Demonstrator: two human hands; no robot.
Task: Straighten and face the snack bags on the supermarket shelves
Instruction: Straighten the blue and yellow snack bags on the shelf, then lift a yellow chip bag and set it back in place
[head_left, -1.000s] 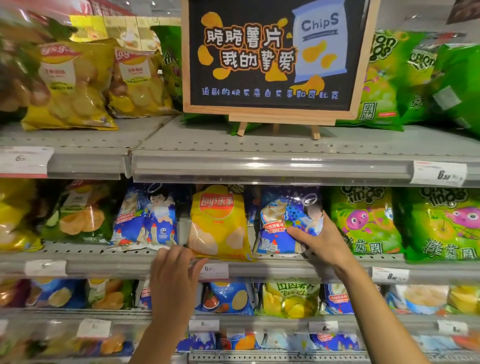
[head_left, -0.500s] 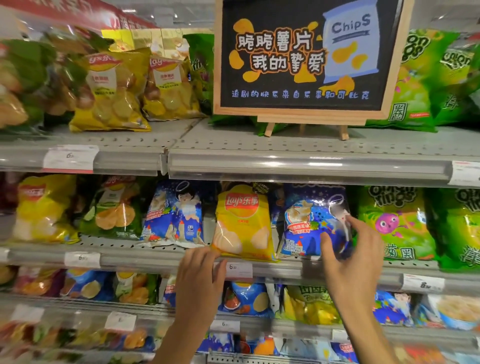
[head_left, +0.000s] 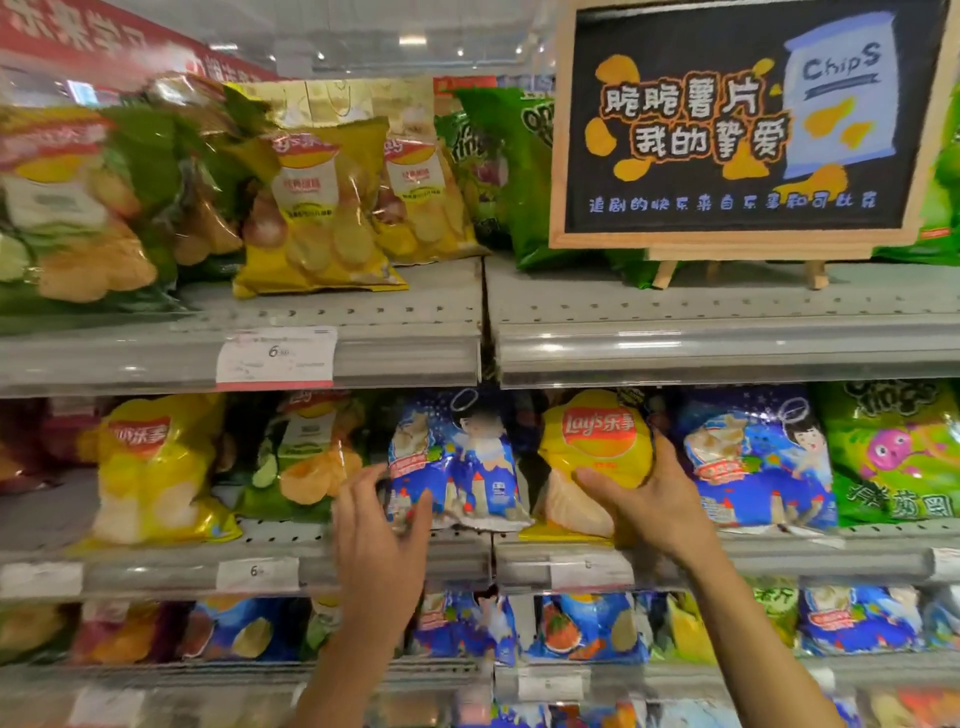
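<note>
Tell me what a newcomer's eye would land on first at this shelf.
First, the black chalkboard chips sign with its wooden frame, standing on the top shelf at upper right. Next, the two hands on the middle shelf: the right hand grips the yellow Lay's bag, and the left hand touches the blue cartoon bag beside it. Bright green bags sit at far right.

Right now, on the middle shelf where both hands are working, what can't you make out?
- Lower part of the yellow Lay's bag, head view: covered by the right hand.
- Left hand at the blue cartoon bag: motion blur hides whether its grip has closed.
- Price tag below: print too blurred beyond a 6.
- Chalkboard sign: top and right side cut by the frame edge.
</note>
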